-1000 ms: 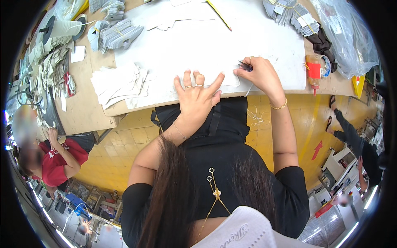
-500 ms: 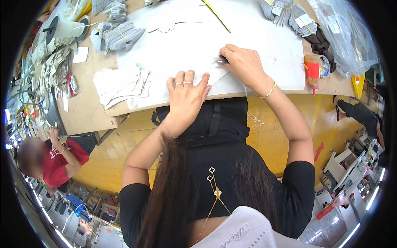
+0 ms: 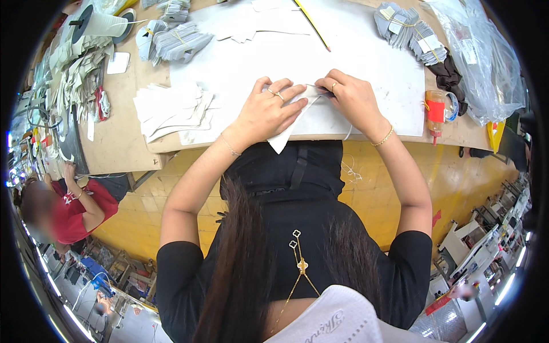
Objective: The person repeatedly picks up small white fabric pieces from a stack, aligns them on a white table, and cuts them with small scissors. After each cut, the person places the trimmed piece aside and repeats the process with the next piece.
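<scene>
**A:** ok, what's closest to the camera?

**B:** Gold clover-pendant necklace over a black T-shirt, long dark hair hanging down both sides. Past that, the bare forearms reach up to a wooden table.

**A:** and the hands? what are the fingers doing?

**B:** The left hand has its fingers bent over a white cut piece, grasping it; can't really see the thumb. The right hand is clenched around a small dark tool right by the piece's upper end. Fingers cover most of it, so no clue what kind.

**A:** where's that piece sitting exactly?

**B:** Between the two hands at the near edge, one pointy corner sticking out past the tabletop toward the lap. There's a white thread at the edge near the right wrist.

**A:** rest of the table?

**B:** Pile of white pieces off to the left, partly on a big white sheet. Over right, a squeeze bottle with a red band, just beside a blue tape roll. Farther back: a yellow-and-black pencil, banded grey bundles both sides, a spool of white cord far left. Off to the left, a co-worker in red.
</scene>
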